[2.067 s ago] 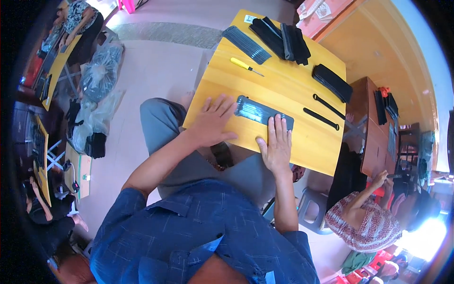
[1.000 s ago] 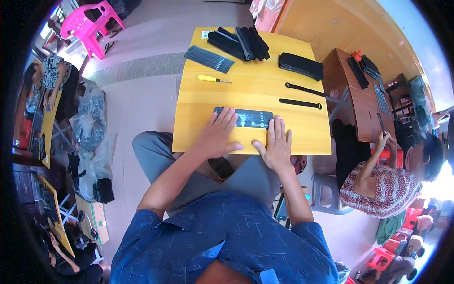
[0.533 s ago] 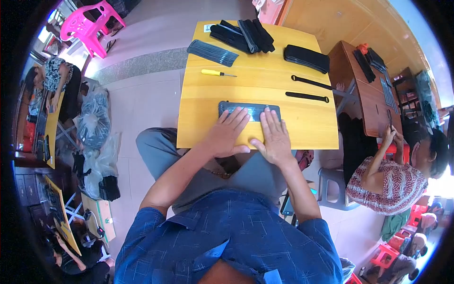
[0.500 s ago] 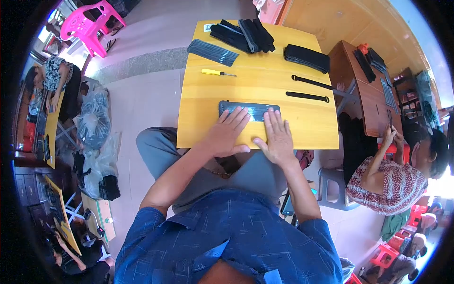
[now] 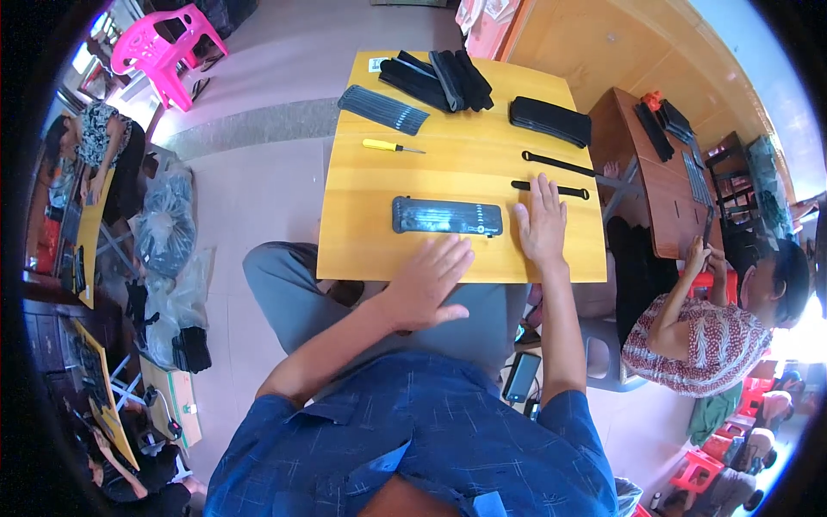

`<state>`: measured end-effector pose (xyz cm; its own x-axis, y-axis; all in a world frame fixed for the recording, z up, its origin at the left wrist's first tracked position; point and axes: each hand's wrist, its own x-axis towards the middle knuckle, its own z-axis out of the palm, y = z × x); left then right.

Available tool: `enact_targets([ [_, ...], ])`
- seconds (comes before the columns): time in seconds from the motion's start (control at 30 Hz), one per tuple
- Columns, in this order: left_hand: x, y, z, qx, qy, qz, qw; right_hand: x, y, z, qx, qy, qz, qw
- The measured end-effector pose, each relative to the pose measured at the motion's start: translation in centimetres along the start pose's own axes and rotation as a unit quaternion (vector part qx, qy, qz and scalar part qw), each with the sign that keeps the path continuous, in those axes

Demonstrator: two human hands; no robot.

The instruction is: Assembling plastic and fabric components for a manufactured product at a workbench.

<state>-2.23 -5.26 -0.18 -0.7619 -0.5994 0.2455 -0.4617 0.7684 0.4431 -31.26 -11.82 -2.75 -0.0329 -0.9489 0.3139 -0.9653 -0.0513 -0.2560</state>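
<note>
A flat, shiny packet (image 5: 446,216) with dark strips under clear film lies on the yellow wooden table (image 5: 353,250). My left hand (image 5: 433,280), holding nothing, is at the table's near edge, just below the packet, its fingers stretched out. To the packet's right, my right hand (image 5: 543,226) is open and flat, with its fingertips over the nearer of two black looped straps (image 5: 573,192). I cannot tell whether they touch it. The second black strap (image 5: 560,164) lies just beyond, parallel to the first.
At the table's back are a similar flat packet (image 5: 382,109), folded black bands (image 5: 439,82) and a black stack (image 5: 551,122). A yellow-handled screwdriver (image 5: 389,146) lies at left. A co-worker (image 5: 702,332) sits at a brown table (image 5: 655,194) on the right. A pink chair (image 5: 164,52) stands far left.
Both hands have come off the packet. My left hand has drawn back toward me, and my right hand has moved right to the nearer strap. The packet now lies uncovered.
</note>
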Motion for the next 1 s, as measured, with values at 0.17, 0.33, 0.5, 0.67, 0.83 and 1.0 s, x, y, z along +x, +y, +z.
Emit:
enact_targets([
  [0.17, -1.7, 1.9, 0.7, -0.01, -0.032, -0.011, 0.999, -0.3, 1.6, 0.4, -0.029, -0.033, 0.014, 0.999],
  [0.33, -3.9, 2.6, 0.8, -0.049, -0.046, -0.028, 0.997, -6.6, 1.6, -2.4, 0.006, -0.008, 0.002, 1.0],
  [0.5, -4.4, 3.0, 1.5, -0.061, -0.063, -0.027, 0.996, -11.7, -1.3, -6.8, 0.028, -0.033, 0.021, 0.999],
  [0.67, -3.7, 3.6, 1.8, -0.061, -0.043, -0.007, 0.997, -14.0, -0.4, -4.7, 0.041, 0.017, -0.006, 0.999],
  [0.83, -3.1, 4.1, 1.1, -0.175, 0.004, -0.036, 0.984, -13.1, -5.9, -7.7, 0.143, 0.086, -0.005, 0.986],
  [1.0, -1.7, 5.3, -0.3, -0.186, 0.156, -0.098, 0.965, -12.4, -11.9, -9.1, 0.661, 0.108, 0.117, 0.733],
])
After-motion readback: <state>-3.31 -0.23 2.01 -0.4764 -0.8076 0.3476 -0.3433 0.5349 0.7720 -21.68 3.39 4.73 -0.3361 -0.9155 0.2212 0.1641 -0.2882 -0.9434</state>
